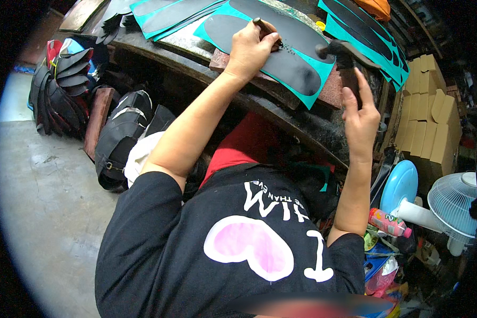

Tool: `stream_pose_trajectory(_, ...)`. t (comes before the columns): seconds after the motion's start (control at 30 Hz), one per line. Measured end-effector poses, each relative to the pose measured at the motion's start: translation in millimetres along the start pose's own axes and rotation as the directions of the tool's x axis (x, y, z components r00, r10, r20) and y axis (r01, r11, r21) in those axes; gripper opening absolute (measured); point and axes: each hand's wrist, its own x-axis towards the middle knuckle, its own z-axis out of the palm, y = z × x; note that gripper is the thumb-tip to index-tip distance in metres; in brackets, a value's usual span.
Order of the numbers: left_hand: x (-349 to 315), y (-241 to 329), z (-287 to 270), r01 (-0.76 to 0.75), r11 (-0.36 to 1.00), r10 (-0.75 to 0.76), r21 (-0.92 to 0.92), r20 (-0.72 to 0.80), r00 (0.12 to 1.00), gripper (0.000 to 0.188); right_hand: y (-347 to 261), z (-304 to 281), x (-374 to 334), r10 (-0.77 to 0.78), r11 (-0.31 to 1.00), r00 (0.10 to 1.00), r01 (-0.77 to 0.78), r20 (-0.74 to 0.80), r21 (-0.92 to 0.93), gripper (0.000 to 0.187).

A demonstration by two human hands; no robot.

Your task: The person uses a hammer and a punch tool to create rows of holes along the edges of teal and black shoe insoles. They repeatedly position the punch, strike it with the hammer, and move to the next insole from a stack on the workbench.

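Observation:
My left hand (247, 52) is closed around a dark, rod-shaped punch (257, 21), held on a black insole-shaped sheet (294, 71) with teal edging. A patch of small holes (287, 49) shows in the black surface just right of those fingers. My right hand (361, 123) grips the dark handle of a hammer (334, 49), raised to the right of the sheet. The hammer's head points left, toward the punch. Under the sheet lies a reddish stone slab (331, 89) on the dark workbench (281, 123). The punch's lower end is hidden by my fingers.
More black and teal sheets (363, 37) lie at the far right and at the back left. Stacked cardboard boxes (428, 119), a blue-and-white fan (453, 204) and a pink bottle (389, 222) stand right. Black cut pieces (63, 90) and a black bag (123, 135) sit left.

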Motion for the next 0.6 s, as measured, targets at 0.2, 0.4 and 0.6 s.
stream_pose_trajectory(0.2,-4.2,1.7,-0.3,-0.286,0.917,0.257,0.279,0.136,0.957,0.016,-35.8,-36.0,-4.1,-0.077,0.927,0.979,0.14,-0.187,0.348,0.051)
stream_pose_trajectory(0.4,-13.6,11.6,11.5,-0.565,0.667,0.521,0.485,0.238,0.82,0.017,-22.2,6.1,-3.7,-0.204,0.979,0.979,0.204,-0.023,0.003,0.046)
stream_pose_trajectory(0.6,2.6,2.4,-9.9,-0.047,0.94,-0.004,-0.337,-0.147,0.989,0.011,12.1,-2.2,-15.8,0.124,0.984,0.992,-0.125,0.014,0.125,0.047)
